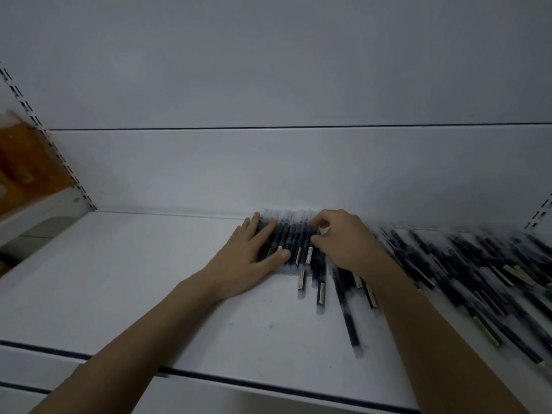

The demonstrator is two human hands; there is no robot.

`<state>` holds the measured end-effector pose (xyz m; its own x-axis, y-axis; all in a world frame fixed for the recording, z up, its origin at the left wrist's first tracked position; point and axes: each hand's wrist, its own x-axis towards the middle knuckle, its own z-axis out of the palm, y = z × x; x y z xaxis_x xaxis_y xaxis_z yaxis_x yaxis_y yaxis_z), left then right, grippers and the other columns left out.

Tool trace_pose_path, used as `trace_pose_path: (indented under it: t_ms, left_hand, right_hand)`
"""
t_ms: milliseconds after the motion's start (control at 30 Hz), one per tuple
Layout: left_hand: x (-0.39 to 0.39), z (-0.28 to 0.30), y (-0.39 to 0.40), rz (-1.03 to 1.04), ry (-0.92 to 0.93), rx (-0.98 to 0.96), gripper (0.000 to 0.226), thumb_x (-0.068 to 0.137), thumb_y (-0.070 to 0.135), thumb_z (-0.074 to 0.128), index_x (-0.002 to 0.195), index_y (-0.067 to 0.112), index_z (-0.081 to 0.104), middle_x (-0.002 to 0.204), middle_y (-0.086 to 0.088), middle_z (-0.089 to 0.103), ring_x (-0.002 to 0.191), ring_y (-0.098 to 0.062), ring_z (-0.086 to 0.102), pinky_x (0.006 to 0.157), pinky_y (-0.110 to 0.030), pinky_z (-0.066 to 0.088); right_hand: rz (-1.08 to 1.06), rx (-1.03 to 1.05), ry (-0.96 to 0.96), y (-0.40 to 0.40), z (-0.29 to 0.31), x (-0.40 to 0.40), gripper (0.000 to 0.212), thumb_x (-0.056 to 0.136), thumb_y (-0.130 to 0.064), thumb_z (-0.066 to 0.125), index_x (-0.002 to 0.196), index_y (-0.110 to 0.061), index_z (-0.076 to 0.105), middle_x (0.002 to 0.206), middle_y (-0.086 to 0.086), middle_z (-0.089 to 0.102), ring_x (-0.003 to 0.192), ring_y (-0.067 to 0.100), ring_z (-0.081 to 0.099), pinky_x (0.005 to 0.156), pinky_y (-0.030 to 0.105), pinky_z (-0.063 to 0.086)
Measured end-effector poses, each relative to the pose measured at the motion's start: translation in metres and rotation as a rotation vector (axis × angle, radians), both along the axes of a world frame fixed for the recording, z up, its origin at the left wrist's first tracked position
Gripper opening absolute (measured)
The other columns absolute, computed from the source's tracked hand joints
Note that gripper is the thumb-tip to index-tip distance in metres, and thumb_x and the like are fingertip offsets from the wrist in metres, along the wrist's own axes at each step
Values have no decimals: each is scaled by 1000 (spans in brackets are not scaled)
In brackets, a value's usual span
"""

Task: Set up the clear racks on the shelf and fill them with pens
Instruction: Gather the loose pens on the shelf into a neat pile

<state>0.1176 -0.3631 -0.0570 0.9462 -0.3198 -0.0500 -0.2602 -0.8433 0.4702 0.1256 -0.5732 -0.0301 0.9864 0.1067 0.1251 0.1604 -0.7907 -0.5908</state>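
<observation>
A row of dark pens point(291, 240) with small white labels lies side by side against the back of the white shelf point(143, 279). My left hand point(254, 252) lies flat on the left end of this row, fingers straight and thumb against the pens. My right hand point(343, 240) rests on the right end with curled fingers touching the pens there. Many more dark pens point(466, 273) lie loose across the right part of the shelf. No clear rack can be made out; the picture is blurred by motion.
The shelf's front edge point(268, 383) carries a dark strip. A slotted upright point(59, 156) stands at the left with an orange-brown package point(27, 162) beyond it. Another slotted upright point(540, 213) stands at the right. The white back panel rises behind the pens.
</observation>
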Motion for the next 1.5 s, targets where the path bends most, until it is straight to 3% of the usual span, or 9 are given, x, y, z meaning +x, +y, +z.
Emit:
trace_pose_path:
  t_ms: [367, 467, 567, 667, 833, 1000, 1267, 1400, 1500]
  left_hand:
    - [-2, 0, -24, -56, -48, 47, 103, 72, 85, 44, 156, 42, 4, 163, 10, -20, 150, -18, -21, 123, -44, 0]
    - [1, -4, -24, -95, -114, 87, 97, 67, 94, 36, 151, 53, 13, 165, 10, -13, 152, -24, -13, 123, -46, 3]
    - [5, -10, -22, -100, -158, 103, 93, 64, 92, 21, 149, 55, 17, 166, 9, -6, 152, -27, -9, 123, -46, 4]
    - [6, -14, -21, -121, -192, 105, 91, 66, 91, 16, 149, 55, 17, 166, 9, -5, 152, -24, -12, 123, -47, 5]
    - [7, -16, -18, -266, -388, 133, 84, 76, 87, -4, 148, 54, 24, 165, 14, 2, 153, -17, -7, 120, -54, 11]
    - [6, -14, -19, -303, -319, 144, 73, 78, 80, 3, 143, 59, 29, 162, 21, 14, 152, -12, 0, 120, -54, 9]
    - [11, -17, -14, -321, -300, -1, 73, 75, 83, 32, 138, 47, 44, 161, 19, 22, 152, -12, 5, 119, -58, 11]
    - [10, -18, -15, -294, -333, -49, 47, 90, 58, 57, 133, 39, 50, 159, 16, 28, 151, -11, 9, 118, -56, 15]
    - [10, -18, -16, -294, -344, -77, 44, 90, 58, 57, 129, 37, 52, 157, 16, 30, 151, -11, 11, 118, -55, 16]
  right_hand:
    - [125, 10, 28, -14, 24, -31, 39, 92, -32, 66, 129, -27, 53, 128, -4, 51, 108, 14, 53, 85, 25, 43]
    - [217, -77, 5, -19, 27, -71, 32, 90, -39, 68, 117, -32, 53, 105, -17, 47, 91, 0, 47, 74, 15, 37]
    - [280, -151, 67, -10, 14, -100, 37, 89, -46, 67, 121, -35, 52, 109, -19, 43, 100, 0, 44, 87, 23, 42]
    - [160, -220, 47, 7, -5, -104, 44, 87, -52, 65, 123, -31, 49, 115, -13, 40, 109, 9, 40, 89, 30, 43]
    - [-134, -255, 0, 31, -12, -100, 22, 96, -37, 56, 103, -17, 56, 104, -1, 52, 102, 18, 50, 84, 30, 44]
    - [-294, -332, 64, 34, -6, -99, 32, 98, -27, 49, 72, -19, 33, 72, -3, 39, 60, 13, 38, 51, 27, 29]
    - [-365, -235, 91, 61, 3, -93, 9, 103, -22, 48, 103, -14, 45, 74, -3, 35, 58, 9, 33, 47, 20, 24]
    - [-351, -267, 75, 76, 2, -93, 29, 104, -12, 42, 131, -3, 45, 99, 12, 56, 66, 18, 41, 47, 20, 25]
    - [-395, -291, 38, 73, -2, -98, 32, 104, -13, 43, 135, -4, 42, 97, 11, 57, 65, 16, 41, 47, 21, 28]
